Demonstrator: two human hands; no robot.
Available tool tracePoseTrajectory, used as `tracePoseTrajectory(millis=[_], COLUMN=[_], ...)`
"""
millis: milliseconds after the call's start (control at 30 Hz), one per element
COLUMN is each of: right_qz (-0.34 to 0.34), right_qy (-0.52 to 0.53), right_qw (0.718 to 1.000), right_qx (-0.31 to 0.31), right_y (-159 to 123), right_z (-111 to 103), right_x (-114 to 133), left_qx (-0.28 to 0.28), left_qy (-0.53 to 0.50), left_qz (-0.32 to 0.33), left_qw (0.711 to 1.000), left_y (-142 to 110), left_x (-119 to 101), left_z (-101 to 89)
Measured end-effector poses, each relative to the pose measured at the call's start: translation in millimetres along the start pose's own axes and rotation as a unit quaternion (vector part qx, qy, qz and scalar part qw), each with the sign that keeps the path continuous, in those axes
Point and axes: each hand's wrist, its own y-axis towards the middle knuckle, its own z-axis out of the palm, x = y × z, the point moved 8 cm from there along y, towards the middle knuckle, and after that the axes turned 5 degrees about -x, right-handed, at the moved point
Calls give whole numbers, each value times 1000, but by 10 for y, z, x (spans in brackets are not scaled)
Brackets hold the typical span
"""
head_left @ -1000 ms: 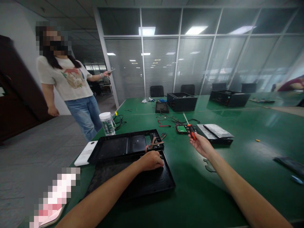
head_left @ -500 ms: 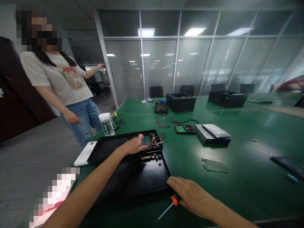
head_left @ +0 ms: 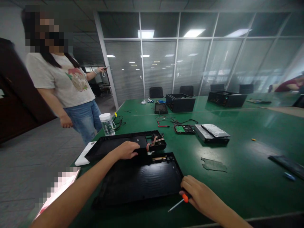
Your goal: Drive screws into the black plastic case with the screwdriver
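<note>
- Black case tray (head_left: 133, 144), open-topped and carrying a bundle of red and grey wires (head_left: 154, 142) at its right end, lies on the near left part of the green table (head_left: 237, 177), its front edge raised off the surface.
- Left hand (head_left: 125, 149) rests on the tray's front edge, fingers curled over the rim and gripping it.
- Right hand (head_left: 201, 198) sits at the near right corner of the flat black panel (head_left: 140, 180), fingers folded down around the orange handle of a screwdriver (head_left: 178, 202); the metal shaft points left along the table.
- That panel lies just in front of the tray, its far edge close under it.
- A white device (head_left: 83, 155) lies at the tray's left end, with a clear lidded jar (head_left: 107, 124) beyond.
- A person in a pale T-shirt and jeans (head_left: 68, 91) stands off the table's left side, one arm extended.
- Farther back: a green circuit board (head_left: 180, 129), a silver drive (head_left: 211, 133) and open black cases (head_left: 180, 102).
</note>
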Motion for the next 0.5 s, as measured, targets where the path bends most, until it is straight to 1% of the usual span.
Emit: tracePoseTrajectory(millis=[67, 133, 233, 267, 333, 400, 500], right_qz=[-9, -20, -31, -33, -37, -40, -45], right_qy=[-3, -7, -21, -27, -38, -45, -49], right_qw=[1000, 999, 997, 996, 994, 993, 992], right_qx=[-6, -24, -65, -77, -95, -104, -111], right_y=[199, 411, 688, 762, 885, 992, 1135], right_z=[0, 1, 17, 29, 67, 114, 169], right_x=[-67, -172, -374, -438, -545, -617, -691], left_qx=[-6, -7, -10, -8, 2, 18, 40], left_qy=[-5, -14, -32, -35, -37, -35, -32], left_qz=[14, 31, 45, 48, 49, 42, 26], left_qw=[1000, 999, 998, 998, 998, 998, 998], left_y=[-52, -133, -278, -328, -427, -522, -657], left_x=[-151, -353, -695, -808, -1008, -1163, -1317], left_z=[-252, -486, -737, -781, -812, -788, -698])
